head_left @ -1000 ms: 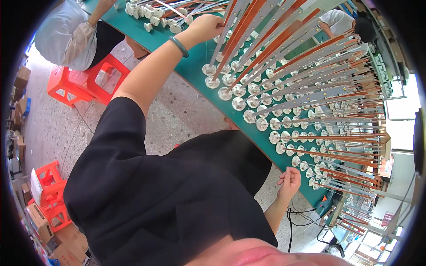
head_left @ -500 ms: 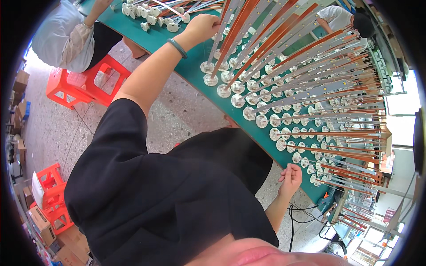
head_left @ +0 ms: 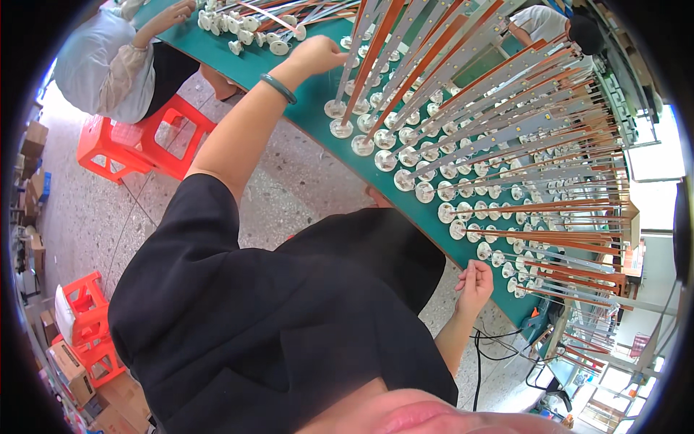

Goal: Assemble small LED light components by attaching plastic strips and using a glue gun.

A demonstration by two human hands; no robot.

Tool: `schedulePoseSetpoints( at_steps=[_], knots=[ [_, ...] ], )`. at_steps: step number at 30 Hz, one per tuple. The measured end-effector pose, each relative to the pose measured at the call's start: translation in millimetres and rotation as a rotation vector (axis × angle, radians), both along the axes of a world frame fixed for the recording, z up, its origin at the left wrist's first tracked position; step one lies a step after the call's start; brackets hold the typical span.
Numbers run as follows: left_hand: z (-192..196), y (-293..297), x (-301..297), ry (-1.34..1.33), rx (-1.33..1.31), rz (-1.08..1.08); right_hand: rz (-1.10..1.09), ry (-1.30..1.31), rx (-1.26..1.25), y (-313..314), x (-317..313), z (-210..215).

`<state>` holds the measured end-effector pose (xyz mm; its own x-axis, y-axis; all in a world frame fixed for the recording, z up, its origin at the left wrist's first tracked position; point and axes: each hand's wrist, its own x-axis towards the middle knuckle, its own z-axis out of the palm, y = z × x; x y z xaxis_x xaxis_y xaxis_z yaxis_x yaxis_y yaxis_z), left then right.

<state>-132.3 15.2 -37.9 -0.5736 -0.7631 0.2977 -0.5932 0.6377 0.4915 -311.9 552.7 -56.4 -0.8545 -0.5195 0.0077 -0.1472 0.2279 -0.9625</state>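
My left hand (head_left: 315,58), with a grey-green bangle (head_left: 280,88) on its wrist, reaches over the green table. Its fingers are pinched together beside the nearest upright LED strip (head_left: 350,69), a grey bar on a round white base (head_left: 335,109). Whether the fingertips touch this strip, or hold something small, I cannot tell. At the table's near edge, my right hand (head_left: 476,284) is closed, thumb against curled fingers; anything inside is hidden. Rows of similar grey and orange-brown strips stand on round white bases (head_left: 424,192) between and beyond my hands.
More strips with white bases (head_left: 278,48) lie in a pile at the far left of the green table (head_left: 307,112). A co-worker in a light top (head_left: 97,65) sits on a red stool (head_left: 144,141); another person (head_left: 542,25) is beyond the strips. Black cables (head_left: 478,362) hang at right.
My left hand has drawn slightly back and to the left from the strips, its fingers still together. My right hand stays nearly where it was, closed.
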Motion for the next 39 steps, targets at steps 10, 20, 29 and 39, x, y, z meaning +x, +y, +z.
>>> schedulePoseSetpoints(
  at_steps=[10,20,29,39],
  knots=[
    [-29.9,-4.4,-9.6,0.101,0.411,-0.138,0.006,0.012,-0.027,-1.0,1.6,-3.2],
    [-21.7,45.0,191.0,-0.004,0.142,0.066,0.005,0.004,-0.039,3.4,-0.1,-8.2],
    [-342.9,147.7,573.2,-1.221,0.482,0.374,0.126,0.035,-0.014,2.1,-4.7,-7.9],
    [-313.4,188.9,226.9,-0.600,0.805,-0.195,1.255,0.077,-1.065,-20.5,47.3,166.5]
  ],
)
